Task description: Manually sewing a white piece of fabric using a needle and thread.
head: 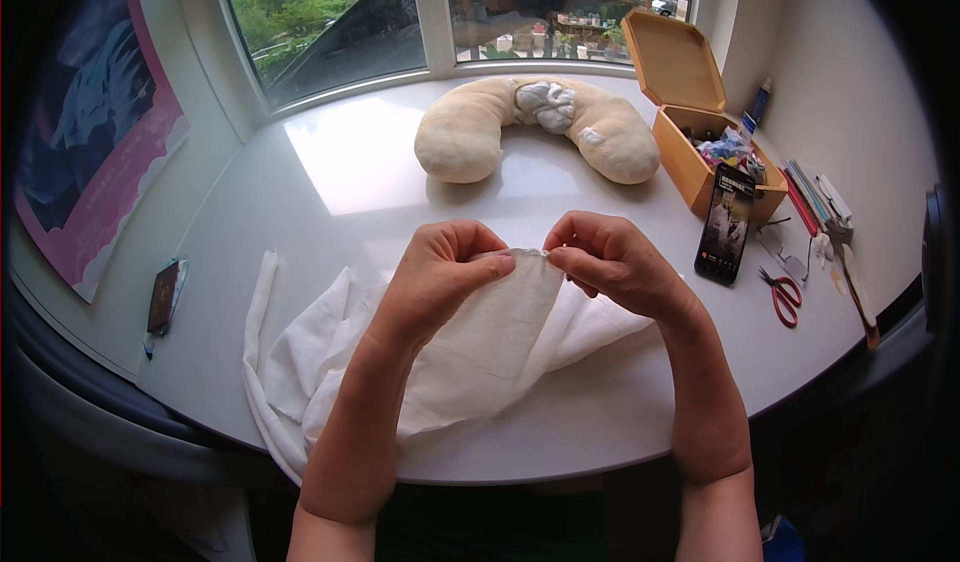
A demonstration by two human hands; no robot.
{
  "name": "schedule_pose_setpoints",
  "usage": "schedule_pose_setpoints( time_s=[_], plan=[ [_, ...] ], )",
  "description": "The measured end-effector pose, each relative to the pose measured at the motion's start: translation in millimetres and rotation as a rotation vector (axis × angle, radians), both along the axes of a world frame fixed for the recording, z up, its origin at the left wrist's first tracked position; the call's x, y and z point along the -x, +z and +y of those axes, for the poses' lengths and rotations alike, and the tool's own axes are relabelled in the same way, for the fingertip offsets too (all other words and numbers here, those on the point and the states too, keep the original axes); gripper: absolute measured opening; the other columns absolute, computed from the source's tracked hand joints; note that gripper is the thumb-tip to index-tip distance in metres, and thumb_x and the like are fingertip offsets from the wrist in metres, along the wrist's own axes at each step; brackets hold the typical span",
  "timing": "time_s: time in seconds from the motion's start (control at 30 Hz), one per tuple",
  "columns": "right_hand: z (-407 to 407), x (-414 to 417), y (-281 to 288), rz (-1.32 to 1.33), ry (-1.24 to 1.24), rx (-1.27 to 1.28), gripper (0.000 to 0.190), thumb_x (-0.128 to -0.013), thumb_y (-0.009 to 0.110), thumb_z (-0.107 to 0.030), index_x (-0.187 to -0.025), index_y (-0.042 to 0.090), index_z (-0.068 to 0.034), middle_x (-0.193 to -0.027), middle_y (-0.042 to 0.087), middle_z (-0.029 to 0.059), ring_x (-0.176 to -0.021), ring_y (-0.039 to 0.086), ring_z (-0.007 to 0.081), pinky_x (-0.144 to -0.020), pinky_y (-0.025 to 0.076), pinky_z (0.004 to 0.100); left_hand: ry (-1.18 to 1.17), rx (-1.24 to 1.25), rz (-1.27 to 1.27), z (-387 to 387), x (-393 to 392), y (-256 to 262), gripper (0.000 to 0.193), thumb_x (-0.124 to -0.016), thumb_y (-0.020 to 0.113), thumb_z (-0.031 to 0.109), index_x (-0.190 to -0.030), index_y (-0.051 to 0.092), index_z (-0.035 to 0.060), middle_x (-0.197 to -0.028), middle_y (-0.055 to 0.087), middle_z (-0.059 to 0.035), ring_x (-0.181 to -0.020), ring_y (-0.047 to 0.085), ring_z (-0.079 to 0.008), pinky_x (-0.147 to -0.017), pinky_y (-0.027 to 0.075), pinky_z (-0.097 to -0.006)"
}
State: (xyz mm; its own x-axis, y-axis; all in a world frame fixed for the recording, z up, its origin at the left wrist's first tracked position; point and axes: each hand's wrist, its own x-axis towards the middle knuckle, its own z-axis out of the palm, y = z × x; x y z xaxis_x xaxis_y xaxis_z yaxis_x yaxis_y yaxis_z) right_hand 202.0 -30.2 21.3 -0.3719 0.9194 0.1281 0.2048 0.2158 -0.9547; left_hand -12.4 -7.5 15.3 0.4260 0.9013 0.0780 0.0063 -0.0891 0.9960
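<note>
A length of thin white cloth (487, 337) hangs between my two hands above the table. My left hand (457, 258) pinches its upper edge between thumb and forefinger. At the corner of that same edge, my right hand (600, 258) grips the cloth with thumb and curled fingers. The edge between them looks gathered or hemmed and is held taut. The rest of the cloth spreads in folds over the table, and a narrow rolled strip (259, 337) of white fabric lies at its left, running over the front edge. I cannot tell whether a needle is in either hand.
Beyond my hands lies a cream U-shaped stuffed pillow (465, 130) with white stuffing bulging out (551, 104). At right stand an open wooden box (679, 157), a propped smartphone (725, 224), red-handled scissors (784, 299) and eyeglasses (787, 258). A dark packet (163, 299) lies at the white table's (225, 209) left.
</note>
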Motion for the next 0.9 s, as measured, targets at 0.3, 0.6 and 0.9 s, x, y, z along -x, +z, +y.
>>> schedule_pose_setpoints(
  time_s=[0.3,0.6,0.9],
  plan=[
    [-1.3,2.9,-0.5,-0.056,-0.034,-0.045,0.014,-0.089,0.056,-0.013,-0.089,0.059,0.001,-0.065,0.055,-0.0006,-0.055,0.047,0.0040,-0.050,0.041,0.0200,0.015,-0.049,0.035,-1.0,-3.3,-2.0,0.009,-0.078,0.069,0.007,-0.081,0.065,0.0003,-0.072,0.063,-0.0018,-0.066,0.055,-0.0050,-0.063,0.045,-0.0184],
    [-3.4,8.4,-0.4,-0.161,-0.097,-0.184,0.013,-0.088,0.057,-0.011,-0.090,0.058,0.002,-0.061,0.055,0.0005,-0.055,0.046,0.0053,-0.051,0.041,0.0225,0.087,-0.168,0.144,-5.3,-9.5,-1.5,0.011,-0.079,0.068,0.006,-0.084,0.067,-0.0036,-0.076,0.066,-0.0044,-0.066,0.057,-0.0061,-0.063,0.046,-0.0186],
    [-0.3,3.3,-2.9,-0.074,-0.046,-0.162,0.008,-0.091,0.054,-0.009,-0.091,0.056,-0.002,-0.067,0.050,-0.0041,-0.057,0.042,0.0026,-0.049,0.037,0.0182,0.007,0.008,-0.050,-1.7,-3.5,-1.5,0.012,-0.080,0.067,0.008,-0.086,0.067,-0.0025,-0.075,0.065,-0.0045,-0.066,0.058,-0.0067,-0.063,0.046,-0.0189]
  ],
)
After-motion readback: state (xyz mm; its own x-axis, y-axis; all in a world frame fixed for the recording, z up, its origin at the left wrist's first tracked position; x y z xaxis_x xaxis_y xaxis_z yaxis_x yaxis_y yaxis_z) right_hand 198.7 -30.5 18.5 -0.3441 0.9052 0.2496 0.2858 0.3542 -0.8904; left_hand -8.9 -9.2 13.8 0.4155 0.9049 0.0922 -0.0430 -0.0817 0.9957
